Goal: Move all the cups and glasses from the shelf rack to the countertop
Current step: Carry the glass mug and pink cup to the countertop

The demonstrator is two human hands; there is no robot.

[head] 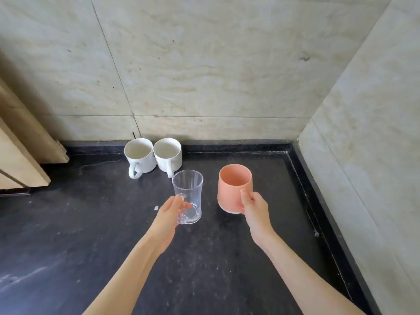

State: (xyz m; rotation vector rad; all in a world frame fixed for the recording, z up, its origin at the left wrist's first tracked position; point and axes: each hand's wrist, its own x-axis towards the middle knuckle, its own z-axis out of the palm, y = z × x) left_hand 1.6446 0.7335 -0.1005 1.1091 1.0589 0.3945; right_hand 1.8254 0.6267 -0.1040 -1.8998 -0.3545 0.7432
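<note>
Upright on the dark countertop (91,223): two white mugs (139,158) touching, clear glass (188,196), peach cup (234,187).

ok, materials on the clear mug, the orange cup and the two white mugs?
Clear mug: see-through, countertop visible through it; glass or clear plastic, can't tell which.
Orange cup: opaque, matte, paler base; likely plastic or matte ceramic.
White mugs: opaque, glossy with soft highlights; probably glazed ceramic.

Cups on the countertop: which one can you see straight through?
The clear glass mug, held by the left hand. The two white mugs and the orange cup are opaque.
</note>
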